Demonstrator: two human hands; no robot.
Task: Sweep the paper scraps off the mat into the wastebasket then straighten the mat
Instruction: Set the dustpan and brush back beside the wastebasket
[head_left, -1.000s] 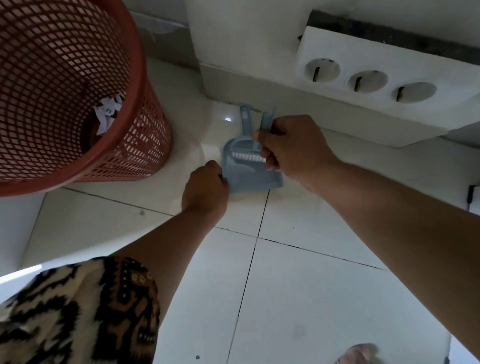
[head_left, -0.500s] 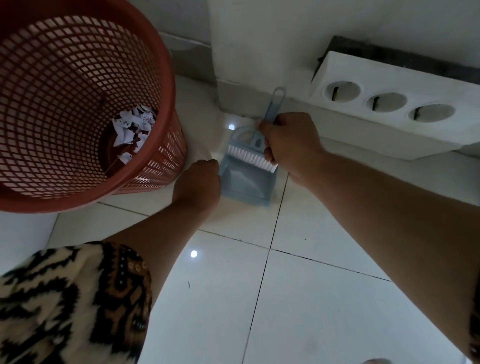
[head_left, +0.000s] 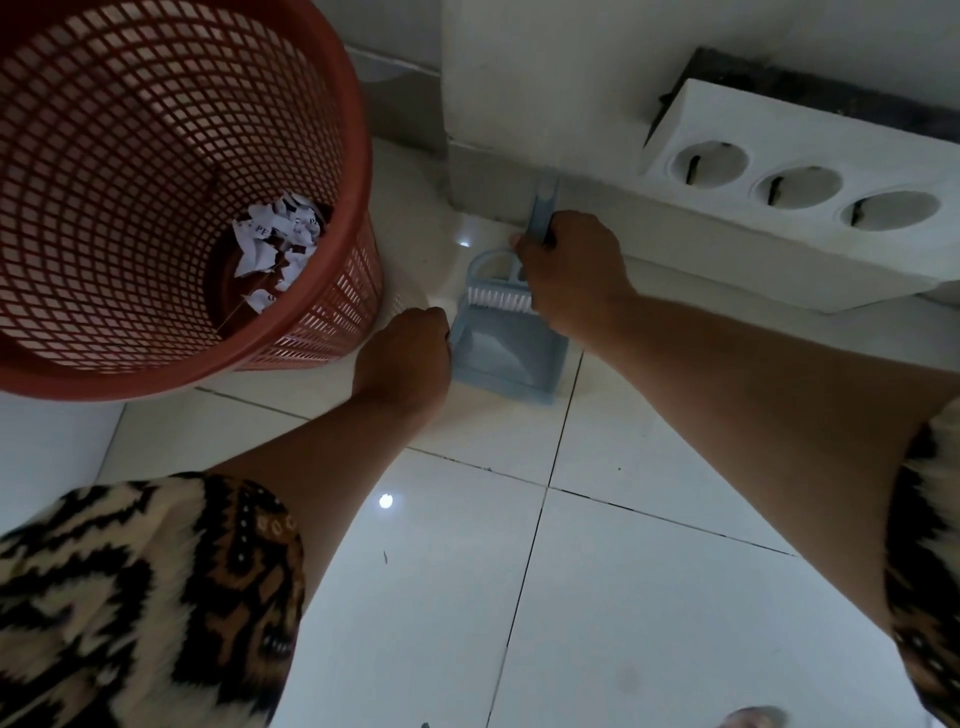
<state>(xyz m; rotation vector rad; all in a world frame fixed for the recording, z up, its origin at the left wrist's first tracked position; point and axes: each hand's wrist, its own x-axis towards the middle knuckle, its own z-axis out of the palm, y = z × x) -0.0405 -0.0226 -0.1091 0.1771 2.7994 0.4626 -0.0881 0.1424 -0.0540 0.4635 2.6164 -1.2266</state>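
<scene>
A red mesh wastebasket (head_left: 130, 197) stands at the upper left, with white paper scraps (head_left: 275, 244) lying in its bottom. To its right a small blue dustpan (head_left: 506, 358) rests on the tiled floor against the wall base. My left hand (head_left: 402, 358) grips the dustpan's left edge. My right hand (head_left: 569, 270) is closed around the handle of a blue hand brush (head_left: 498, 297), whose white bristles lie across the back of the pan. No mat is in view.
A white block with three round holes (head_left: 800, 192) juts from the wall at the upper right. A white wall corner (head_left: 519, 104) rises behind the dustpan. Glossy white floor tiles (head_left: 649, 597) fill the foreground; patterned sleeves frame both lower corners.
The view has shifted, so the basket's inside and its scraps show more. The brush has settled lower into the dustpan, its handle pointing up toward the wall. Both hands keep their holds.
</scene>
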